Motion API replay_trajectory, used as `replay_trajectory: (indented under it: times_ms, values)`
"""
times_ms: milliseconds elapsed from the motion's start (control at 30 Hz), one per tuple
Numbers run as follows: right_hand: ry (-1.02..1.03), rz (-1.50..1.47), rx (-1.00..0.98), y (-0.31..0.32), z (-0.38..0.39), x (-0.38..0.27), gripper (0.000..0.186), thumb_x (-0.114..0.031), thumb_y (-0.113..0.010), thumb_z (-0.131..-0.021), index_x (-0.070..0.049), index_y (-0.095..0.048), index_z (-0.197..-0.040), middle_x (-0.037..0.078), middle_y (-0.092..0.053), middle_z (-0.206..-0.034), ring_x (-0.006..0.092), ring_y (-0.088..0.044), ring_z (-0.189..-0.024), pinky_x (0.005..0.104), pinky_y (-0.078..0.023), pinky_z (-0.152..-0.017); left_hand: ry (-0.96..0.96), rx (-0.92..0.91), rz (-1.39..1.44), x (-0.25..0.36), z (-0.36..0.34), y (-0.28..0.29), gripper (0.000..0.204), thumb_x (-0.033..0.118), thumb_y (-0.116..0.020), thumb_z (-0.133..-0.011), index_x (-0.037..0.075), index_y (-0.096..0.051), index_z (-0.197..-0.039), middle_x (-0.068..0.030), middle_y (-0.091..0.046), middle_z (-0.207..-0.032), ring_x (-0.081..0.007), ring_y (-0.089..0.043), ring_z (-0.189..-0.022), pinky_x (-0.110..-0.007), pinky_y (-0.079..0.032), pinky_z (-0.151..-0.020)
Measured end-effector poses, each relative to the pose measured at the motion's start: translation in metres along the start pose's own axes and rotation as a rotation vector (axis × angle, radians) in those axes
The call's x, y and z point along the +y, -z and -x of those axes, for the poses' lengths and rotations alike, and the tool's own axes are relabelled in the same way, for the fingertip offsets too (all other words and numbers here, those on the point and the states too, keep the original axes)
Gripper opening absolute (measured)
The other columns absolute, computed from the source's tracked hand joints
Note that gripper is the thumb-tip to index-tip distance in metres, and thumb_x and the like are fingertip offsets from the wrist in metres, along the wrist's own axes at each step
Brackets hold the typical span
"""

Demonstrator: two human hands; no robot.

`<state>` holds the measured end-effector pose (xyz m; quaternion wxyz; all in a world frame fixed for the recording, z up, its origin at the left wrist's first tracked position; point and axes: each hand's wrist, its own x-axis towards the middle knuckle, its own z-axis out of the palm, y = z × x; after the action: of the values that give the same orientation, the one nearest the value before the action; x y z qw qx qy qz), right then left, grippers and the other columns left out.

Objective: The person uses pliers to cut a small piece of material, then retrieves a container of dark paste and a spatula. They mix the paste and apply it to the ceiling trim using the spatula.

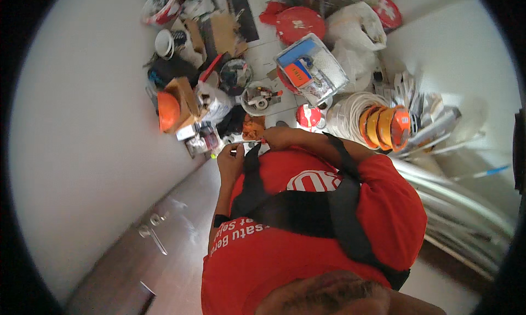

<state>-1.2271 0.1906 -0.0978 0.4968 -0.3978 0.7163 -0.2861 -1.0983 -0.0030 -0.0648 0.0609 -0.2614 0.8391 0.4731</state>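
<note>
In front of my red shirt, both hands are raised close together. My left hand [230, 157] has its thumb and fingers pinched on one end of a thin, pale object, too small to name. My right hand [278, 137] is closed at the other end, where a small red bit shows by the fingers; most of what it grips is hidden. Just beyond the hands lies a crumpled orange cloth [253, 127] on the floor. Past it stands a round white bucket [245, 102] with tape rolls and small tools inside.
Clutter covers the floor ahead: a clear plastic bin [335, 66], a red lid [300, 24], a white sack [350, 27] and a cardboard box [188, 101]. Orange hard hats [386, 127] stand beside coiled white cable [348, 111]. Long white pipes [466, 205] line the right; a door handle [157, 238] is at lower left.
</note>
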Motion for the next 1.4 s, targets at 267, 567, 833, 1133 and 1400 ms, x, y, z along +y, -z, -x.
replay_trajectory:
  times_ms: [267, 567, 833, 1133, 1400]
  values:
    - [-0.078, -0.009, 0.33, -0.038, -0.033, -0.003, 0.025, -0.028, -0.067, -0.085, -0.004, -0.072, -0.091, 0.021, -0.071, -0.083, 0.0405, -0.069, -0.082, 0.0514, -0.054, -0.074, -0.056, -0.157, -0.06, -0.014, -0.046, 0.038, 0.035, 0.029, -0.066, -0.093, -0.005, -0.071, -0.099, -0.0122, -0.072, -0.078, -0.0154, -0.068, -0.065, -0.03, -0.052, -0.061]
    - [-0.236, -0.02, 0.577, -0.085, -0.103, -0.091, 0.026, -0.032, -0.068, -0.085, -0.006, -0.074, -0.085, 0.019, -0.071, -0.08, 0.0403, -0.07, -0.08, 0.0523, -0.054, -0.07, -0.238, -0.236, -0.014, -0.061, -0.072, 0.128, 0.031, 0.024, -0.065, -0.095, -0.006, -0.07, -0.098, -0.0108, -0.07, -0.076, -0.0155, -0.067, -0.065, -0.03, -0.051, -0.06]
    - [-0.292, -0.134, 0.705, -0.155, -0.178, -0.163, 0.028, -0.033, -0.068, -0.085, -0.007, -0.074, -0.09, 0.022, -0.07, -0.084, 0.0431, -0.068, -0.082, 0.0528, -0.054, -0.074, -0.235, -0.309, -0.019, -0.099, -0.072, 0.212, 0.031, 0.022, -0.066, -0.093, -0.008, -0.069, -0.094, -0.0131, -0.07, -0.081, -0.0155, -0.065, -0.068, -0.031, -0.052, -0.06]
    - [-0.531, -0.21, 0.726, -0.208, -0.187, -0.183, 0.04, -0.046, -0.066, -0.089, -0.007, -0.074, -0.09, 0.022, -0.07, -0.087, 0.0382, -0.07, -0.088, 0.0488, -0.054, -0.076, -0.371, -0.556, -0.078, -0.109, -0.07, 0.226, 0.034, 0.028, -0.066, -0.088, -0.004, -0.072, -0.098, -0.0181, -0.072, -0.086, -0.0266, -0.071, -0.075, -0.038, -0.053, -0.069]
    - [-0.239, -0.685, 1.054, -0.254, -0.137, -0.205, 0.023, -0.01, -0.06, -0.095, 0.0, -0.066, -0.115, 0.006, -0.07, -0.093, 0.0128, -0.064, -0.082, 0.0326, -0.053, -0.074, -0.572, -0.69, -0.014, -0.077, -0.018, 0.233, 0.029, 0.025, -0.067, -0.092, -0.002, -0.072, -0.097, -0.0127, -0.072, -0.083, -0.0169, -0.068, -0.076, -0.032, -0.052, -0.069]
